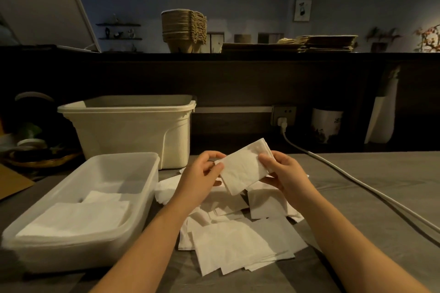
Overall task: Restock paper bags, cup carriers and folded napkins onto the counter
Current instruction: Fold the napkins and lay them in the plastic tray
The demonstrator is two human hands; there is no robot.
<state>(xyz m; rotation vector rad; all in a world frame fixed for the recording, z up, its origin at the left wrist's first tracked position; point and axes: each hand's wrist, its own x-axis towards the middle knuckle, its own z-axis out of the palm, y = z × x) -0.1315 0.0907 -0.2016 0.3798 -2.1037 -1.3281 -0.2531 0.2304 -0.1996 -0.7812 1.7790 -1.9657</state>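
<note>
A folded white napkin [242,169] is held up above the grey table, tilted. My left hand [202,173] pinches its left edge and my right hand [283,171] pinches its right edge. Under my hands lies a loose pile of white napkins [238,238] spread over the table. To the left stands a clear plastic tray [142,188] with flat napkins [78,216] stacked inside. On the raised dark counter at the back stand a stack of brown cup carriers [183,30] and flat stacks of paper bags [309,44].
A cream plastic bin [128,126] stands behind the tray. A white power cable [352,181] runs from a wall socket [283,115] across the table's right side. A wicker basket with clutter [35,154] sits at far left, and a white jar [326,126] at back right.
</note>
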